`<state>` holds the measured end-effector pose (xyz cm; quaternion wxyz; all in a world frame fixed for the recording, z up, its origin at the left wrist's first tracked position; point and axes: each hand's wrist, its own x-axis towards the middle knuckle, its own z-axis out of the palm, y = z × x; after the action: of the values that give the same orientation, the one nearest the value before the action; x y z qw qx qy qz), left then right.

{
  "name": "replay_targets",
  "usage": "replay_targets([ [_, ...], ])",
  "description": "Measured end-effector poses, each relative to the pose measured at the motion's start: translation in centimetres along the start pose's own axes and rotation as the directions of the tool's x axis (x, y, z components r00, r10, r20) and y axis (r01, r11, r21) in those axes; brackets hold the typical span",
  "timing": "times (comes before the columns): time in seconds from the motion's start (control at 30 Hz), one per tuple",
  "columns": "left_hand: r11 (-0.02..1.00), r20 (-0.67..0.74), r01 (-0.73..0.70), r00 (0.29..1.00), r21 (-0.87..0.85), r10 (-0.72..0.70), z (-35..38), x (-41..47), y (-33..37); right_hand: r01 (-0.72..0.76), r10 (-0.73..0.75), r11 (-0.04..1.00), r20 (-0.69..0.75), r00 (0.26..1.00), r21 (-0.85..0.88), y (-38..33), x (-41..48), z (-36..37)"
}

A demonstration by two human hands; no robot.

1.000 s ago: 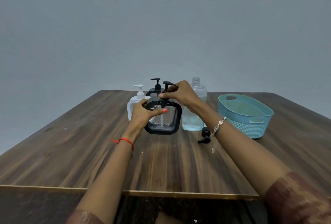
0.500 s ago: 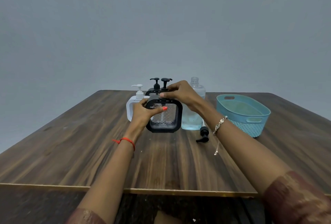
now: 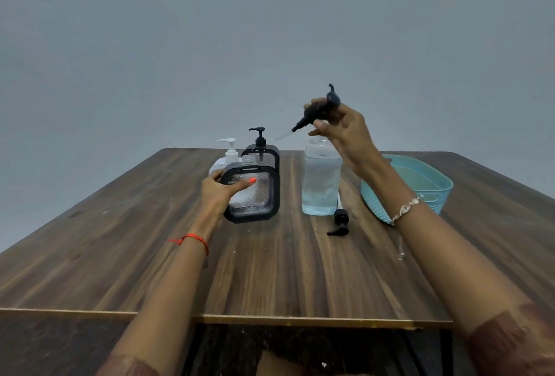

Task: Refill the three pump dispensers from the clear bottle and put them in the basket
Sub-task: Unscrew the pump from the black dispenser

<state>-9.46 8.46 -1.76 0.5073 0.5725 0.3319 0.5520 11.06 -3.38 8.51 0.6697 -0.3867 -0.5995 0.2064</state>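
- We are counting three pump dispensers on the wooden table [image 3: 120, 249], all standing upright at its far middle: two with black frames and one white.
- Our left hand [image 3: 221, 194] is gripping the front black-framed dispenser [image 3: 255, 198] by its left side, fingers curled round the frame and thumb lying across its clear face. Its neck is standing open, with no pump on it.
- The second black-framed dispenser [image 3: 264, 152] is standing just behind the first, wearing its black pump.
- The white dispenser [image 3: 228, 157] is standing to the left of those two, wearing its white pump and partly hidden by the front one.
- We are counting two loose black pump heads. Our right hand [image 3: 345, 135] is pinching one pump head [image 3: 319, 110] between thumb and fingertips, holding it tilted in the air above the bottle, its thin tube pointing down and left.
- The other pump head [image 3: 339, 222] is lying on the table just in front of the bottle.
- One clear bottle [image 3: 321, 183] is standing upright to the right of the dispensers, holding pale liquid.
- One light-blue basket [image 3: 435, 186] is sitting at the right, partly behind our right forearm; no dispenser is in it.
- A red thread [image 3: 193, 239] is circling our left wrist and a bracelet [image 3: 408, 209] our right.
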Motion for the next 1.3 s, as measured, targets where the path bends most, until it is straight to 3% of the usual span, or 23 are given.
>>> replay_targets([
  [0.07, 1.0, -0.048, -0.008, 0.999, -0.004, 0.008, -0.4, 0.3, 0.0, 0.011, 0.01, 0.971, 0.083, 0.996, -0.241, 1.2, -1.7, -0.1],
  [0.17, 1.0, -0.082, -0.002, 0.997, -0.004, 0.002, -0.7, 0.5, 0.2, 0.108, 0.076, 0.814, 0.289, 0.954, -0.571, 4.6, -5.0, 0.5],
  [0.27, 1.0, -0.078, -0.014, 0.997, -0.009, 0.014, -0.4, 0.4, 0.3, 0.285, 0.199, 0.673, 0.538, 0.819, -0.683, 8.1, -7.7, 0.5],
  [0.33, 1.0, -0.069, -0.028, 0.997, -0.01, 0.027, -0.2, 0.2, 0.3, 0.337, 0.33, 0.594, 0.603, 0.726, -0.731, 9.6, -8.5, 0.5],
  [0.47, 0.999, -0.051, -0.04, 0.998, -0.02, 0.039, 0.0, 0.1, 0.3, 0.363, 0.412, 0.539, 0.614, 0.674, -0.76, 10.5, -8.5, 0.9],
  [0.67, 0.999, -0.032, -0.037, 0.999, -0.021, 0.037, 0.4, 0.2, 0.4, 0.366, 0.422, 0.507, 0.594, 0.685, -0.781, 10.2, -8.3, 1.0],
  [0.93, 0.998, 0.012, -0.049, 0.999, -0.038, 0.049, 1.3, 0.3, 0.5, 0.334, 0.391, 0.548, 0.588, 0.709, -0.767, 9.7, -8.4, 0.6],
  [1.07, 0.998, 0.015, -0.039, 0.999, -0.057, 0.04, 1.8, 0.4, 0.5, 0.324, 0.41, 0.571, 0.604, 0.684, -0.754, 9.2, -8.5, 0.4],
  [1.1, 0.997, 0.01, -0.038, 0.999, -0.067, 0.039, 2.0, 0.4, 0.5, 0.309, 0.393, 0.585, 0.596, 0.701, -0.75, 9.1, -8.5, 0.4],
  [1.17, 0.996, -0.009, -0.042, 0.999, -0.079, 0.041, 2.2, 0.4, 0.5, 0.237, 0.246, 0.644, 0.491, 0.836, -0.727, 8.5, -8.6, 0.6],
  [1.23, 0.995, -0.027, -0.044, 0.999, -0.09, 0.041, 2.4, 0.4, 0.5, 0.185, -0.03, 0.702, 0.232, 0.972, -0.688, 7.8, -8.2, 0.5],
  [1.3, 0.994, -0.032, -0.036, 0.999, -0.098, 0.033, 2.6, 0.6, 0.5, 0.123, -0.219, 0.742, -0.065, 0.973, -0.659, 7.3, -7.1, 0.0],
])
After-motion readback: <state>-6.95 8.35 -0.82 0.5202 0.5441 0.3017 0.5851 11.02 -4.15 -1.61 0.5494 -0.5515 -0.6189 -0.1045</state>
